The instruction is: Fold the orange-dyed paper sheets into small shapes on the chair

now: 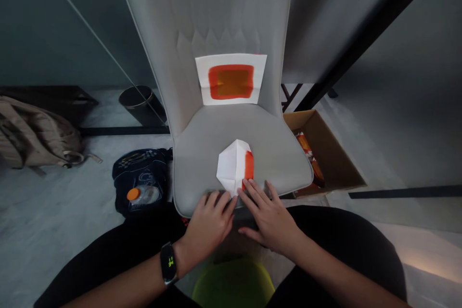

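A folded white paper (234, 166) with an orange-red strip along its right side lies on the seat of a grey upholstered chair (238, 134). My left hand (211, 224) rests on the seat's front edge, fingers spread, its fingertips just below and left of the paper. My right hand (269, 216) lies beside it, with its fingertips at the paper's lower end. Neither hand grips the paper. A white sheet (202, 77) with a printed orange-red square stands against the chair's backrest, well beyond both hands.
A cardboard box (334, 149) holding orange items stands right of the chair. Left of it are a dark patterned bag (139, 180), a black bin (142, 104) and a beige backpack (32, 132) on the grey floor. My black-clad legs flank a green object (233, 284) below.
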Tool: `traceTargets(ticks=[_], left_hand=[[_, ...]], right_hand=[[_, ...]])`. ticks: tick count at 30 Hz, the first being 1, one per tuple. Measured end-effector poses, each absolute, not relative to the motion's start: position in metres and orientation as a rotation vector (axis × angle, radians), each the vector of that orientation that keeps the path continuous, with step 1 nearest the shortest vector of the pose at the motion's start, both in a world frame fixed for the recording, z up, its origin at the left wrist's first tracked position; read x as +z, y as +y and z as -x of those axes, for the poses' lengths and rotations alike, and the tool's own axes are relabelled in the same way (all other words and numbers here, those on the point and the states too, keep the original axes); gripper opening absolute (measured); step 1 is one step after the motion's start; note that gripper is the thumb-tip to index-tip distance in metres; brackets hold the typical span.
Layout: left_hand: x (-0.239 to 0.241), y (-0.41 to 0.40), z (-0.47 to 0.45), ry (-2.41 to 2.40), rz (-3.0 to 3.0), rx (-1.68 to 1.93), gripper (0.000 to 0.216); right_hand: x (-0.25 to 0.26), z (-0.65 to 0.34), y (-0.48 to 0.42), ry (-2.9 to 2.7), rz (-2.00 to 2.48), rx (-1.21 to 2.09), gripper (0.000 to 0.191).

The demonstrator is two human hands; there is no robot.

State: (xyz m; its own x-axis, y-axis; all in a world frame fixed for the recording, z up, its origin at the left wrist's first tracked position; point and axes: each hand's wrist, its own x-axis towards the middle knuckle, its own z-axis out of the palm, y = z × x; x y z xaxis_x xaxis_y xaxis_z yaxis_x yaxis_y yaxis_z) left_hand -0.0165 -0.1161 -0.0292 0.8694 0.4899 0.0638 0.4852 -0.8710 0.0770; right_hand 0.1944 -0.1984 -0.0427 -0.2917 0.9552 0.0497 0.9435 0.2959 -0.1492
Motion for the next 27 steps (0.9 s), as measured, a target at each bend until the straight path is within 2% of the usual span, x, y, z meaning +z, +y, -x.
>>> traceTargets(ticks=[4, 8, 11, 16, 21, 27], left_hand=[[-0.023, -0.113, 0.011, 0.763, -2.907, 0.130, 0.044], [-0.018, -0.093, 0.010, 0.791, -2.637, 0.303, 0.014], [-0.021, -0.073, 0.012, 0.966, -2.423, 0.435, 0.010], [-0.030, -0.054, 0.013, 1.192, -2.509, 0.384, 0.032], [-0.030, -0.053, 0.002, 1.205, -2.542, 0.336, 0.048], [-0.033, -0.039, -0.005, 1.131, -2.438, 0.395, 0.064]], right_hand=[[-0.046, -0.195, -0.197, -2.412, 1.785, 0.198, 0.087], [-0.044, -0.192, -0.199, -2.402, 1.778, 0.210, 0.092], [-0.033, -0.195, -0.194, -2.372, 1.737, 0.265, 0.086], [-0.016, -0.233, -0.142, -1.860, 1.724, 0.447, 0.040], [-0.027, -0.266, -0.077, -1.556, 1.834, 0.707, 0.033], [-0.029, -0.250, -0.049, -1.866, 1.746, 0.664, 0.015]])
